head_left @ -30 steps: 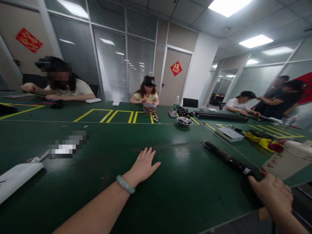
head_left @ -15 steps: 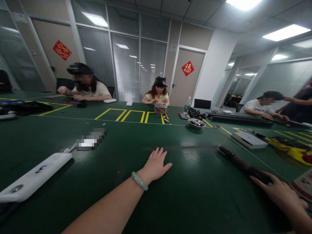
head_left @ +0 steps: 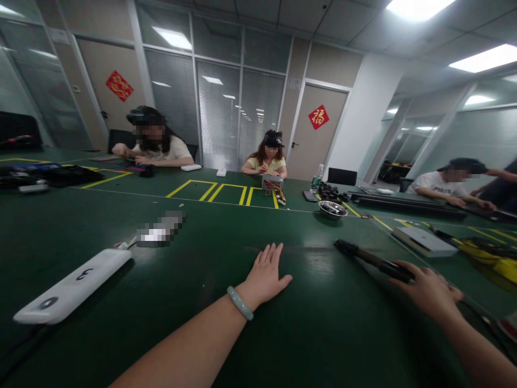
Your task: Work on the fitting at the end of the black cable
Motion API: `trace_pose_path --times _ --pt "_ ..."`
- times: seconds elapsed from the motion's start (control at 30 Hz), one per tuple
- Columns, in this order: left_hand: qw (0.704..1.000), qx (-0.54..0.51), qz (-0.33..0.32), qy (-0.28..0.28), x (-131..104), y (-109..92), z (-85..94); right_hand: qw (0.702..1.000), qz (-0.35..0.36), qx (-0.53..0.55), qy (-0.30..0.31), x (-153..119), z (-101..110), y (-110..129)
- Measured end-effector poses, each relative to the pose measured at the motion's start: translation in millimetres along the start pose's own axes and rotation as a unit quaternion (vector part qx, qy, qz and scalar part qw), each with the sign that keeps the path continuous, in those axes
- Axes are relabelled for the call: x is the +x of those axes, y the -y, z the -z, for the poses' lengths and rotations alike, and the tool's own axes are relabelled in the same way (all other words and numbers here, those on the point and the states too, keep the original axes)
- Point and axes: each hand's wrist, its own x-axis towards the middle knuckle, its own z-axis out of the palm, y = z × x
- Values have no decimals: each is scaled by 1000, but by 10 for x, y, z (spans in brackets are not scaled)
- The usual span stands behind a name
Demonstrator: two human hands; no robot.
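Observation:
My left hand (head_left: 266, 275), with a pale green bangle (head_left: 239, 303) at the wrist, lies flat on the dark green tabletop (head_left: 307, 334), its fingers stretched out and holding nothing. To the right, my right hand (head_left: 430, 291) is wrapped around the near end of a long dark rod-shaped tool (head_left: 370, 259). The tool's black far end points left and away from me, low over the table. Its exact kind is unclear. A dark cord (head_left: 479, 312) shows behind the right wrist.
A white power bank (head_left: 76, 285) and a blurred-out phone-like thing (head_left: 161, 229) lie at left. A metal bowl (head_left: 333, 210), a bottle (head_left: 317, 177) and a white box (head_left: 424, 241) stand farther right. Several people sit around the table, one across (head_left: 266, 161).
My right hand has moved left with the rod-shaped tool, bringing it closer to my left hand. My left hand stays flat on the table. The camera view has shifted slightly.

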Motion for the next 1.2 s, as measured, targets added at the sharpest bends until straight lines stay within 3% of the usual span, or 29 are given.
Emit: trace_pose_path --times 0.07,0.2,0.33,0.43,0.57,0.67,0.73,0.93,1.1,1.2 --pt "1000 6 -17 -23 -6 -29 33 997 71 -6 26 -42 -17 451" --pt "995 21 -65 -74 -20 -112 103 987 150 34 40 -241 -106 1401" --pt "986 22 -87 -139 -33 -191 157 955 270 115 45 -554 -165 2272" --pt "981 13 -94 -167 -27 -201 177 927 332 163 63 -792 -228 2753" --pt "980 5 -83 -182 7 -155 163 902 370 203 88 -1017 -375 3133" --pt "980 4 -79 -185 39 -112 132 904 362 192 124 -1049 -406 3212" --pt "978 7 -82 -192 52 -90 110 911 347 177 138 -1002 -328 3144" --pt "981 41 -113 -151 41 -61 76 937 287 115 164 -803 170 2508" --pt "985 61 -113 -114 44 -69 93 906 279 62 313 -832 328 2161" --pt "986 62 -111 -107 54 -79 107 903 282 78 315 -848 256 2139"
